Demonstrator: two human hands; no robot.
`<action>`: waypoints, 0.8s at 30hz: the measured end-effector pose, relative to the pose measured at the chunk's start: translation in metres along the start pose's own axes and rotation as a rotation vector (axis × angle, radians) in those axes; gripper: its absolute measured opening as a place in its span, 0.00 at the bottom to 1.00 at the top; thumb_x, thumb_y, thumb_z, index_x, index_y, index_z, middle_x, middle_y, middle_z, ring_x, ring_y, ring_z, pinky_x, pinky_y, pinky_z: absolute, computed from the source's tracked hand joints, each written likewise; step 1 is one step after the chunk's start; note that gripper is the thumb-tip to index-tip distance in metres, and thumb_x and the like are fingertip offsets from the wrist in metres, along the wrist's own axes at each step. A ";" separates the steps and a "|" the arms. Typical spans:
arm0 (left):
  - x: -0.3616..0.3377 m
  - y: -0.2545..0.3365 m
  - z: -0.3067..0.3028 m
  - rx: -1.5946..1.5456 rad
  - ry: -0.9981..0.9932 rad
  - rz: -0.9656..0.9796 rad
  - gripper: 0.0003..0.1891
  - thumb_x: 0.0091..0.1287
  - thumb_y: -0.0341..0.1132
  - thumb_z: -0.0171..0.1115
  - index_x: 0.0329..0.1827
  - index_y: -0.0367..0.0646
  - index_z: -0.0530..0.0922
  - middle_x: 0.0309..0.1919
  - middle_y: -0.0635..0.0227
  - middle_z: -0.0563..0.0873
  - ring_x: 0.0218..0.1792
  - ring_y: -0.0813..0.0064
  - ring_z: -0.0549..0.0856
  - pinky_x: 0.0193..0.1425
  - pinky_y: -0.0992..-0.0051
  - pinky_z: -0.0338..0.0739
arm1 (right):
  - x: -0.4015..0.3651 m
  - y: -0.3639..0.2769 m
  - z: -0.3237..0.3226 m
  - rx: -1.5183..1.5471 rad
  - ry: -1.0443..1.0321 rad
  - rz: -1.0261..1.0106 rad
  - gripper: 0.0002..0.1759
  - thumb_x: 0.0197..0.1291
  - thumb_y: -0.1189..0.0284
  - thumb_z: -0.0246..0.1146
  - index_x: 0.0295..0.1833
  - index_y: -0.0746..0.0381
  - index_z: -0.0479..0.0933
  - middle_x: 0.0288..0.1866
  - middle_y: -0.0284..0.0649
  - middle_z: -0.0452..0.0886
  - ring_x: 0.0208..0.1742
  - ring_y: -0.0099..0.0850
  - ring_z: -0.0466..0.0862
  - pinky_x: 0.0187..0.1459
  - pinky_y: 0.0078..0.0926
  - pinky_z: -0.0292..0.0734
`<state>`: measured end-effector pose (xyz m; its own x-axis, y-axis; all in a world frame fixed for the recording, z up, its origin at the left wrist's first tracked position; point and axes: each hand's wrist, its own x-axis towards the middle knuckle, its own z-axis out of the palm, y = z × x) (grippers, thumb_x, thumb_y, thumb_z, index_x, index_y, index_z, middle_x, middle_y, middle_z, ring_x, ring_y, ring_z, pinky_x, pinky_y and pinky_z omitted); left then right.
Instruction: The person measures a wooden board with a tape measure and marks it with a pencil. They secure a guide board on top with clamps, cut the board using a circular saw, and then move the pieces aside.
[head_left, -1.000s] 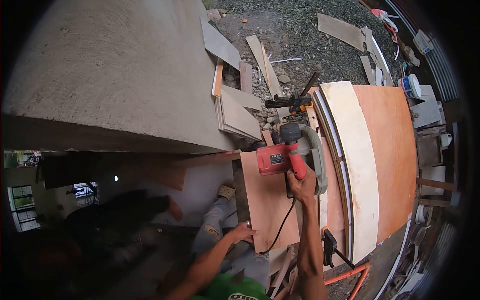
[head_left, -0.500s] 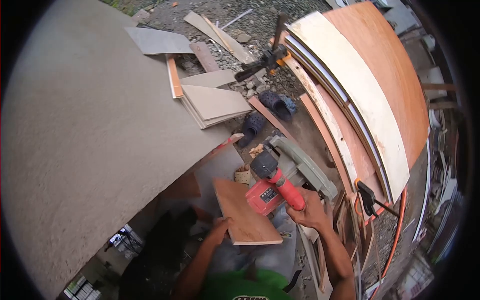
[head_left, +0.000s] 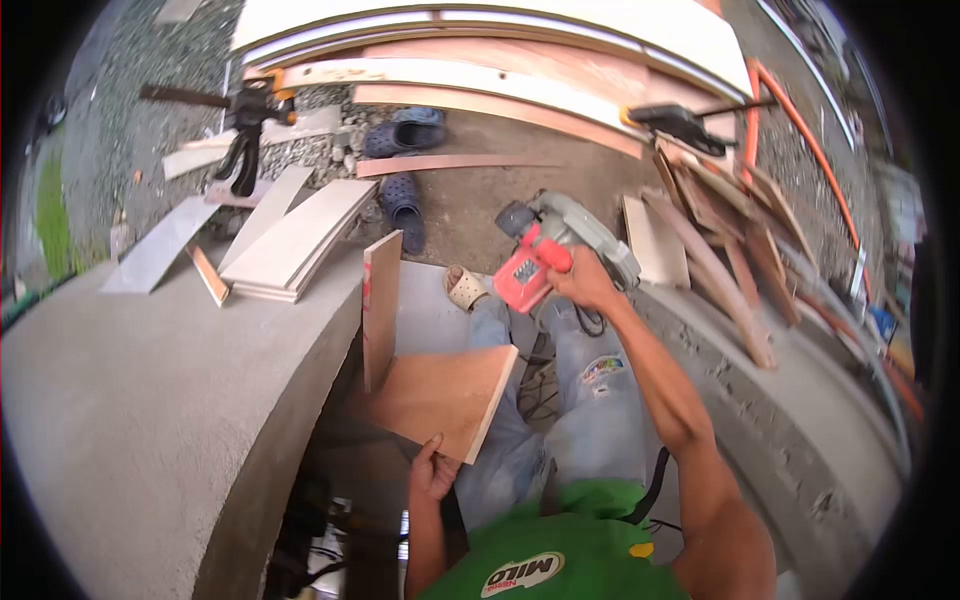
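My right hand (head_left: 587, 281) grips the handle of a red and grey circular saw (head_left: 525, 275), held over my right knee. At the edge of a brown plywood board (head_left: 445, 390), my left hand (head_left: 433, 472) has its fingers closed on the near side. The board lies tilted beside my left leg, its pale cut edge facing the right. Another narrow board (head_left: 381, 310) with red marks stands upright against its far end. Below the saw, a dark cord hangs near my knee.
Cut panels (head_left: 300, 245) are stacked on the concrete ledge (head_left: 130, 400) at left. Scrap wood strips (head_left: 720, 250) pile up at right. Long sheets ahead carry clamps (head_left: 680, 125). Dark clogs (head_left: 402, 210) sit on the ground, and an orange hose (head_left: 815, 140) runs at right.
My view has swung to the right, turning the scene. The saw has moved away from the board, which is now lower left, still in my left hand.
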<state>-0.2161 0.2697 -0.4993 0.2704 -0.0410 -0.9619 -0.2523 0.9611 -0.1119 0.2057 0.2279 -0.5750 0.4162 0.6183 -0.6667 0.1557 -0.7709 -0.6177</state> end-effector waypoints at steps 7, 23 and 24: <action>0.019 -0.002 -0.027 -0.151 -0.185 -0.073 0.22 0.72 0.40 0.60 0.64 0.39 0.71 0.60 0.51 0.79 0.60 0.62 0.81 0.57 0.61 0.84 | -0.018 0.069 0.029 0.217 0.352 0.033 0.17 0.49 0.67 0.65 0.41 0.69 0.78 0.36 0.57 0.83 0.43 0.55 0.83 0.46 0.42 0.78; 0.008 -0.032 0.010 0.174 -0.276 -0.231 0.18 0.72 0.41 0.58 0.57 0.37 0.76 0.42 0.61 0.84 0.43 0.70 0.84 0.51 0.69 0.83 | -0.195 0.187 0.232 0.516 0.498 0.382 0.20 0.52 0.66 0.66 0.49 0.63 0.77 0.47 0.57 0.82 0.53 0.57 0.80 0.54 0.50 0.77; 0.013 -0.027 0.007 0.270 -0.266 -0.200 0.18 0.72 0.40 0.58 0.57 0.37 0.76 0.43 0.60 0.84 0.44 0.70 0.84 0.52 0.69 0.83 | -0.207 0.193 0.245 0.524 0.545 0.408 0.20 0.52 0.66 0.66 0.50 0.63 0.76 0.47 0.56 0.82 0.53 0.57 0.80 0.53 0.50 0.77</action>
<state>-0.1995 0.2448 -0.5071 0.5282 -0.1957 -0.8263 0.0719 0.9799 -0.1861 -0.0694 -0.0116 -0.6585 0.7427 0.0452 -0.6681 -0.4777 -0.6634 -0.5759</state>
